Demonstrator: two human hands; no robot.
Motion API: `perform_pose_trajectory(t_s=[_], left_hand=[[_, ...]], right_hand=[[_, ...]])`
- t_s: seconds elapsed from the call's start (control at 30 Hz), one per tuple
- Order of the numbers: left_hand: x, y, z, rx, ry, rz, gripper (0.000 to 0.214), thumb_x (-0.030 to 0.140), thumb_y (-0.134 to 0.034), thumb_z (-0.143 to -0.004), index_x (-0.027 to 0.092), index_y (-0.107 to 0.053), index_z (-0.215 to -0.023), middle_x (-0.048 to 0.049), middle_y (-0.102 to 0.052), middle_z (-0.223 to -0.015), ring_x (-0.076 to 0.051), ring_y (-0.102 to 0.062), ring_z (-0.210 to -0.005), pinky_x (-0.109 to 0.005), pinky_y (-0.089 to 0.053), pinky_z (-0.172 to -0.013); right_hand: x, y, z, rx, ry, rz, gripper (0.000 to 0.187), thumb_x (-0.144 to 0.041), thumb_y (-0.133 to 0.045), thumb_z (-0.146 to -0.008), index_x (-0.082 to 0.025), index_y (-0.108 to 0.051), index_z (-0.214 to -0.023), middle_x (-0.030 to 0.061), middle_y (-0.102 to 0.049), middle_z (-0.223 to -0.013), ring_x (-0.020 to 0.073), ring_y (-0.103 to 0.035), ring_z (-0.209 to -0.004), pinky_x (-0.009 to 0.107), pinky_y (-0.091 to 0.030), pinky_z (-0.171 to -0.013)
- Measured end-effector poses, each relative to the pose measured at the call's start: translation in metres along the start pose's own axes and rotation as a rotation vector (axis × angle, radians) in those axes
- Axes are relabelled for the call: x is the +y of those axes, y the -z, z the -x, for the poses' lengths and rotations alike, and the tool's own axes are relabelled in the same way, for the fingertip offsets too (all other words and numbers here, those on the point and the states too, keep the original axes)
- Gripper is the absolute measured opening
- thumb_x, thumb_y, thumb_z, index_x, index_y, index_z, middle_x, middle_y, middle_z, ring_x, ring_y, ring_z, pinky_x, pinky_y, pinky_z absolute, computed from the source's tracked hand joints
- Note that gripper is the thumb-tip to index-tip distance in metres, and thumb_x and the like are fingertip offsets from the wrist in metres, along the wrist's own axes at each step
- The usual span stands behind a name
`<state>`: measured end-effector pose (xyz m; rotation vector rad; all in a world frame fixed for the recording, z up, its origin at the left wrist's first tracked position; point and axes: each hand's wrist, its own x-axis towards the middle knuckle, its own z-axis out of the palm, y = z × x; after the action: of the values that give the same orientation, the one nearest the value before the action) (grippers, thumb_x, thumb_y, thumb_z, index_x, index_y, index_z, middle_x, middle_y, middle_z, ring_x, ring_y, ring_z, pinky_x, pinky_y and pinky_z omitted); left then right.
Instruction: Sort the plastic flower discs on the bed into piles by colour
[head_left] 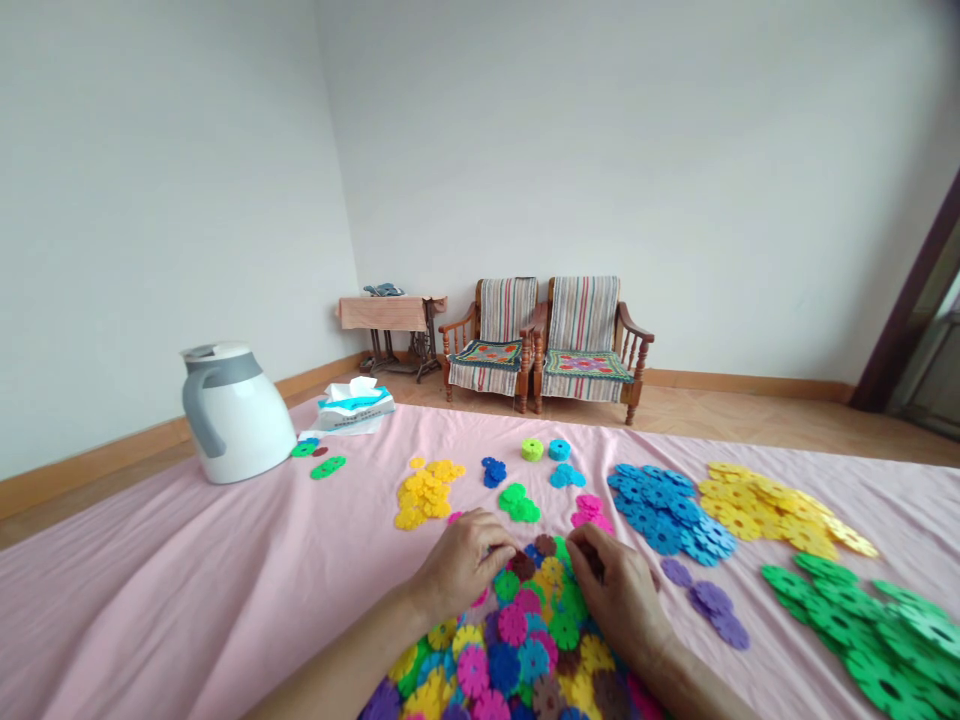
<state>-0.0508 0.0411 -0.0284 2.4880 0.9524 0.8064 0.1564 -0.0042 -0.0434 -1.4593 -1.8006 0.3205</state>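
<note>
A big mixed pile of plastic snowflake building discs (504, 668) in many colours lies right in front of me. My left hand (469, 558) is at the pile's far left edge, its fingers curled and pinched together. Across from it, at the far right edge, my right hand (616, 585) is closed too, thumb against forefinger, near some green discs. Whatever either hand pinches is hidden or too small to make out. Just beyond my hands are small groups of yellow discs (425, 494), green discs (519, 503) and pink discs (592, 512).
Larger blue (667, 508), yellow (780, 505) and green heaps (870, 625) spread rightward, with purple discs (709, 605) between. Two short disc stacks, lime (532, 450) and light blue (559, 450), stand farther back. A white jug (244, 425) and tissue box (356, 407) occupy the pink cloth's (187, 590) left.
</note>
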Motion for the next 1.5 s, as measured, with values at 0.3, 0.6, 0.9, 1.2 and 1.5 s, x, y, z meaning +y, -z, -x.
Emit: perform_pose_trajectory(t_s=[0.3,0.6,0.9,1.2,1.5], left_hand=[[0.013,-0.001,-0.001,0.098,0.226,0.361,0.024,0.031,-0.057,-0.081,0.013,-0.066,-0.069,-0.0034,-0.066,-0.067,-0.015,-0.059,-0.066,-0.022,-0.042,-0.062],[0.016,-0.004,0.000,0.110,0.228,0.398,0.031,0.034,-0.052,-0.084,0.012,-0.062,-0.065,-0.0019,-0.061,-0.061,-0.013,-0.054,-0.060,-0.021,-0.039,-0.057],[-0.001,-0.009,0.000,0.142,0.226,0.209,0.032,0.030,-0.051,-0.083,0.014,-0.053,-0.055,0.0031,-0.045,-0.052,-0.010,-0.042,-0.054,-0.020,-0.030,-0.052],[-0.007,-0.014,0.000,0.152,0.231,0.196,0.033,0.032,-0.048,-0.084,0.015,-0.050,-0.057,0.0023,-0.047,-0.055,-0.010,-0.044,-0.054,-0.020,-0.032,-0.052],[-0.009,-0.011,0.001,0.171,0.248,0.177,0.031,0.031,-0.049,-0.084,0.014,-0.055,-0.060,0.0005,-0.053,-0.058,-0.011,-0.049,-0.056,-0.021,-0.036,-0.053]], right_hand=[[-0.022,-0.010,0.001,-0.100,-0.062,-0.372,0.017,-0.034,-0.055,-0.081,-0.019,-0.060,-0.087,0.0026,-0.067,-0.076,0.0173,-0.062,-0.071,0.027,-0.047,-0.064],[-0.016,0.006,-0.013,-0.224,-0.189,-0.749,0.017,-0.034,-0.061,-0.073,-0.017,-0.058,-0.071,0.0016,-0.067,-0.065,0.0141,-0.062,-0.062,0.023,-0.046,-0.056],[0.019,0.040,-0.026,-0.079,-0.229,-0.551,0.020,-0.036,-0.057,-0.074,-0.017,-0.057,-0.079,0.0033,-0.069,-0.073,0.0124,-0.059,-0.055,0.024,-0.043,-0.050],[0.049,0.059,0.022,0.128,-0.012,0.106,0.015,-0.031,-0.047,-0.082,-0.021,-0.055,-0.073,0.0027,-0.061,-0.071,0.0164,-0.057,-0.062,0.029,-0.044,-0.059],[0.055,0.056,0.038,0.030,0.147,0.173,0.022,-0.020,-0.038,-0.089,-0.022,-0.059,-0.081,0.0043,-0.062,-0.080,0.0162,-0.059,-0.073,0.027,-0.045,-0.067]])
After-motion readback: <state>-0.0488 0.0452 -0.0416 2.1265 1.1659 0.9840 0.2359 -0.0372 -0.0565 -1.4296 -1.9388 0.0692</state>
